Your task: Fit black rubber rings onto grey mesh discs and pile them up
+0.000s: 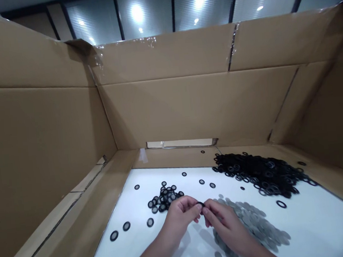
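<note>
Both hands meet over the middle of the white board. My left hand pinches the left side of a small black ring, and my right hand pinches its right side. Whether a disc sits inside this ring cannot be made out. Just left of my left hand lies a heap of black rings with grey centres. Thin grey discs form a pile beside and partly beneath my right hand. A large heap of black rings lies at the back right.
Tall cardboard walls enclose the board at the back and both sides. Several single rings with grey centres are scattered at the left and back. One loose black ring lies in front of the large heap.
</note>
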Demonstrator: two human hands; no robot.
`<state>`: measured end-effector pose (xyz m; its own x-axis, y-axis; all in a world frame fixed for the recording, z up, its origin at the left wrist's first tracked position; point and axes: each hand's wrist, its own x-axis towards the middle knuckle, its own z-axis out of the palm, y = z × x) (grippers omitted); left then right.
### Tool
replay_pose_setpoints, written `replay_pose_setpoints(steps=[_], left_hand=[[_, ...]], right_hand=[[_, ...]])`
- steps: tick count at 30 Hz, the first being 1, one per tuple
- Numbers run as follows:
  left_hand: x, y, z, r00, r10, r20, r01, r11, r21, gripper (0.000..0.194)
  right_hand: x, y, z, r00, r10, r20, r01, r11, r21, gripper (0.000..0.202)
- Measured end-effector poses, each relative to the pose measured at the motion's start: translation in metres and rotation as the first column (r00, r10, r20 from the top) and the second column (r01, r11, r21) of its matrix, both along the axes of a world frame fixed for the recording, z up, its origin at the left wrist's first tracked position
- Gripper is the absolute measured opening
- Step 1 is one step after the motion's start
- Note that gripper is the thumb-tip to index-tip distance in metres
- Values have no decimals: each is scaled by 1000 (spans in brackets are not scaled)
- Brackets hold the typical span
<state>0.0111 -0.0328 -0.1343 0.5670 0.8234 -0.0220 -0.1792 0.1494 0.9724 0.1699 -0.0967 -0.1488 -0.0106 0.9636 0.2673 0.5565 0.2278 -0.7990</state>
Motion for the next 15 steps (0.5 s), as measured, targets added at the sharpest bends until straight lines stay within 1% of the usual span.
replay_pose_setpoints(steps=[4,6,8,11,13,15], left_hand=[[-6,4,3,992,-121,-26,121,993,-6,34],[-8,6,2,982,-185,-45,185,983,-13,35],[-9,8,-1,973,-224,-63,224,975,-3,35],[-8,9,-4,971,-224,-80,228,973,43,36],[-6,7,-6,979,-189,-80,194,979,62,37],[-4,4,-6,986,-144,-82,149,987,56,38]], right_hand=[[4,-1,-1,999,43,14,-43,999,-24,39],[7,-1,-1,997,74,10,-73,996,-50,39],[8,-2,-1,994,107,-13,-107,991,-80,38],[8,-3,2,983,159,-92,-170,978,-120,39],[7,-3,3,972,180,-148,-202,969,-143,39],[7,-2,3,967,178,-181,-208,964,-163,39]])
